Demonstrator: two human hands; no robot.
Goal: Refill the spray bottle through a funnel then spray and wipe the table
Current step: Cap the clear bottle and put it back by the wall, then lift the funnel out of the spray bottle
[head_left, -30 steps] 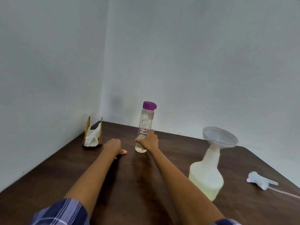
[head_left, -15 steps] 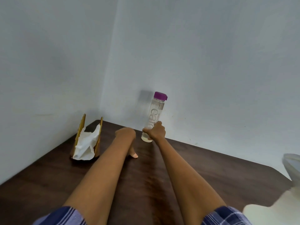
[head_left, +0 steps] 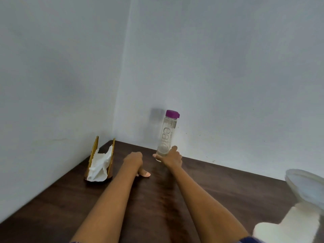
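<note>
Dark brown wooden table (head_left: 219,186) carries everything. Near its far edge, by the wall, the right hand (head_left: 171,157) is clamped around the base of an upright clear plastic water bottle with a purple cap (head_left: 167,135). The left hand (head_left: 135,163) rests curled on the table, holding nothing. A gold holder of white tissues (head_left: 100,163) stands in the far left corner. At the right edge stands a white spray bottle (head_left: 287,228) with a translucent funnel (head_left: 305,186) in its neck.
</note>
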